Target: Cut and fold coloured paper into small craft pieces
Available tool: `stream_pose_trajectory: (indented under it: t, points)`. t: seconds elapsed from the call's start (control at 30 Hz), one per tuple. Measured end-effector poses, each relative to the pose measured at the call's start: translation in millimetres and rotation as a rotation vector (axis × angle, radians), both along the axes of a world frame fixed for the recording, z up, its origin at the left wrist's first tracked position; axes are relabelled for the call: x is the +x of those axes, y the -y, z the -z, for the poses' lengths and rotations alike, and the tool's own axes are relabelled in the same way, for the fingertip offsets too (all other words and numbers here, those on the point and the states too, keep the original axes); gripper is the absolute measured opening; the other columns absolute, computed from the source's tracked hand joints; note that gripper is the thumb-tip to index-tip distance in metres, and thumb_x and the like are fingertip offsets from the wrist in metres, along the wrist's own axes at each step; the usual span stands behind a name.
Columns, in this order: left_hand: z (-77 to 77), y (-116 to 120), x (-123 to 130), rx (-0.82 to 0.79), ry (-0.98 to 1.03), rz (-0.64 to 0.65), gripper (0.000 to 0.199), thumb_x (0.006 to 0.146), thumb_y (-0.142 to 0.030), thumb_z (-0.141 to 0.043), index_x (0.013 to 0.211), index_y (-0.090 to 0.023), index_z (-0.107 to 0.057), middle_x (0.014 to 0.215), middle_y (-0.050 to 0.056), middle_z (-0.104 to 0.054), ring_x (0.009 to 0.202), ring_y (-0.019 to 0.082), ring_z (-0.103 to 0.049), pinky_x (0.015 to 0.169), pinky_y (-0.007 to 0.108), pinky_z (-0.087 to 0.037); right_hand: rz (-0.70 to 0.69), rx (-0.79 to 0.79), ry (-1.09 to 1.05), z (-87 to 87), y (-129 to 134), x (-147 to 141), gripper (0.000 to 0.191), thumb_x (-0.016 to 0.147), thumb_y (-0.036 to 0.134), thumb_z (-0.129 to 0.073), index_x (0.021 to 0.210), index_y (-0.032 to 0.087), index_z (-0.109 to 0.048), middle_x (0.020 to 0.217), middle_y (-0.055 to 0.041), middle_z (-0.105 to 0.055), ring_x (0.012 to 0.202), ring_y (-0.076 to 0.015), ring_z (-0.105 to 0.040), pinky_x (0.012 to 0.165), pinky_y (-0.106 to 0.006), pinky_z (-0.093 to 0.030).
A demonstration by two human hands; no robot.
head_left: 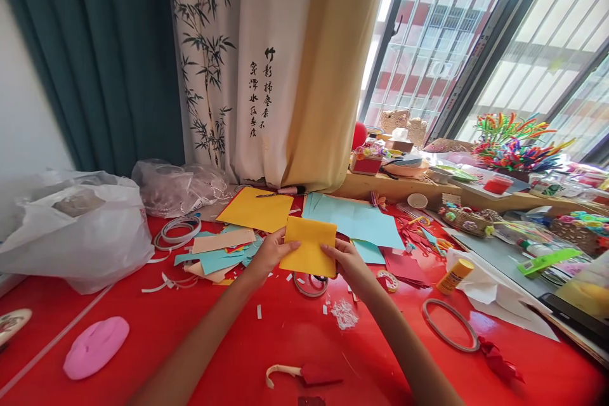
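Observation:
A yellow square of paper (309,244) is held up over the red table (214,342). At its left edge my left hand (271,255) pinches it, thumb on the near face. The opposite edge sits between the thumb and fingers of my right hand (349,258). My other fingers are hidden behind the sheet. Behind it lie a larger yellow sheet (257,209) and light blue sheets (354,219). A roll of tape (310,285) and a pair of scissors, partly covered, rest below the paper. Nearer me is a red paper piece with a curled beige strip (290,372).
Paper scraps (223,250) and tape rolls (178,230) lie left, beside a white plastic bag (80,228) and pink clay (96,347). On the right are a glue stick (455,276), red paper (406,268) and a tape ring (450,325). A cluttered windowsill (380,185) runs behind.

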State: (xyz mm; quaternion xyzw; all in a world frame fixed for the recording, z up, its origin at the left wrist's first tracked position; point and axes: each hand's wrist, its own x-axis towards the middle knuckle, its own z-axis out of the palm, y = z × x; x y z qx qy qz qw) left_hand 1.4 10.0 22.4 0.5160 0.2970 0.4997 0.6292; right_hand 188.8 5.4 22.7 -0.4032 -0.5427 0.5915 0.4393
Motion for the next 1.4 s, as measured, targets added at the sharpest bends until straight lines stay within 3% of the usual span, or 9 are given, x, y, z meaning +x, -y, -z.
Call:
stream_pose_trajectory:
  t: [0.3,0.5,0.67,0.77,0.9,1.0,1.13,1.3,1.4]
  points:
    - [-5.8,3,-3,-0.04,-0.057,0.081,0.049,0.064,-0.038,-0.069,0.107,-0.016,-0.058,0.099,0.009,-0.066,0.09,0.023,-0.062,0.074,0.03,-0.047,0.072,-0.089,-0.145,-3.6,-1,-1,0.034,0.061,0.035,-0.071,0.09,0.018,-0.062,0.082,-0.006,-0.067,0.065,-0.0166,-0.061,0.048,-0.023,-0.043]
    - [-7.1,4,-4,-0.083,-0.122,0.105,0.046,0.064,-0.039,-0.069,0.102,-0.014,-0.062,0.092,0.009,-0.068,0.084,0.023,-0.063,0.071,0.029,-0.047,0.029,-0.036,-0.005,-3.4,-1,6,0.036,0.066,0.043,-0.065,0.089,0.015,-0.065,0.071,-0.0051,-0.065,0.05,-0.0118,-0.052,0.039,-0.022,-0.031]
    - [-8.8,4,-6,-0.048,-0.14,0.103,0.047,0.066,-0.038,-0.067,0.107,-0.016,-0.061,0.094,0.008,-0.067,0.082,0.021,-0.063,0.069,0.027,-0.046,-0.121,-0.007,0.166,-9.7,2,13,0.031,0.067,0.042,-0.065,0.077,0.013,-0.068,0.065,-0.0037,-0.063,0.05,-0.0087,-0.048,0.043,-0.02,-0.03]
    - [-9.3,3,-8,-0.04,-0.236,0.137,0.046,0.065,-0.038,-0.068,0.106,-0.017,-0.062,0.092,0.007,-0.068,0.077,0.02,-0.063,0.065,0.026,-0.046,-0.143,0.028,0.235,-11.9,5,15,0.03,0.068,0.043,-0.064,0.078,0.015,-0.069,0.067,-0.0029,-0.063,0.055,-0.0107,-0.052,0.047,-0.021,-0.035]
    - [-10.5,4,-12,-0.054,-0.266,0.25,0.049,0.063,-0.037,-0.069,0.109,-0.019,-0.061,0.095,0.007,-0.067,0.076,0.019,-0.064,0.063,0.025,-0.046,-0.212,0.025,0.196,-11.9,7,14,0.03,0.07,0.043,-0.062,0.083,0.017,-0.07,0.071,-0.003,-0.065,0.067,-0.0157,-0.059,0.056,-0.023,-0.042]
    - [-9.2,3,-12,-0.073,-0.26,0.298,0.048,0.061,-0.034,-0.071,0.106,-0.018,-0.063,0.095,0.007,-0.068,0.079,0.021,-0.064,0.069,0.028,-0.048,-0.257,-0.063,0.077,-12.0,6,14,0.03,0.07,0.036,-0.063,0.095,0.021,-0.069,0.084,-0.004,-0.067,0.078,-0.0165,-0.061,0.064,-0.024,-0.046]
    - [-5.1,1,-9,-0.054,-0.275,0.192,0.039,0.064,-0.032,-0.07,0.1,-0.017,-0.067,0.094,0.007,-0.069,0.086,0.022,-0.062,0.076,0.029,-0.047,-0.183,-0.173,-0.107,-9.0,1,16,0.034,0.065,0.025,-0.066,0.099,0.023,-0.068,0.096,-0.0048,-0.066,0.078,-0.0153,-0.061,0.059,-0.021,-0.047]
    - [-4.2,2,-8,0.004,-0.264,0.122,0.029,0.067,-0.031,-0.066,0.093,-0.018,-0.07,0.093,0.008,-0.069,0.084,0.021,-0.062,0.075,0.029,-0.046,-0.14,-0.119,-0.118,-1.4,-4,15,0.01,0.064,0.023,-0.063,0.07,0.018,-0.069,0.072,-0.0033,-0.064,0.057,-0.0099,-0.053,0.048,-0.018,-0.041]
    - [-3.2,2,-7,0.009,-0.254,0.085,0.026,0.068,-0.032,-0.065,0.089,-0.017,-0.072,0.088,0.008,-0.07,0.081,0.021,-0.063,0.073,0.03,-0.047,-0.102,-0.094,-0.058,-3.0,-2,13,0.013,0.068,0.026,-0.061,0.075,0.018,-0.068,0.069,-0.003,-0.063,0.054,-0.01,-0.052,0.044,-0.018,-0.039]
